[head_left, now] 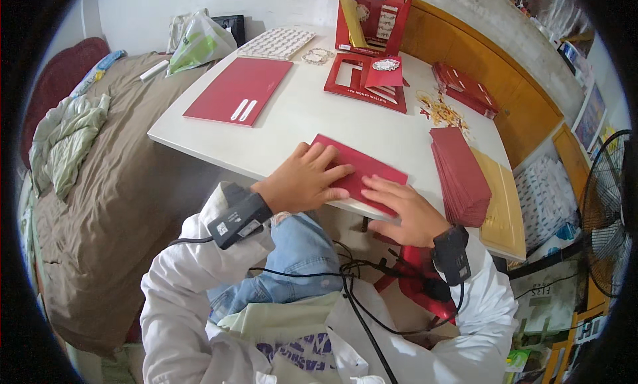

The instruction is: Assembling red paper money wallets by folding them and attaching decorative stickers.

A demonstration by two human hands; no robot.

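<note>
A flat red paper envelope [359,168] lies at the near edge of the white table, under both my hands. My left hand [309,178] presses on its left part, fingers spread over the paper and thumb toward the near edge. My right hand [409,208] rests on its near right part, fingers stretched out flat. Neither hand is wrapped around anything. A fanned stack of similar red envelopes [458,175] sits just to the right, partly over a yellow-gold sheet [502,204].
On the white table [286,128] are a red sheet [239,92] with white slots, a sticker sheet [276,43], a red window frame [342,85], scattered gold bits [442,111], red packs [465,88] and an upright red box [372,22]. A fan [608,211] stands right.
</note>
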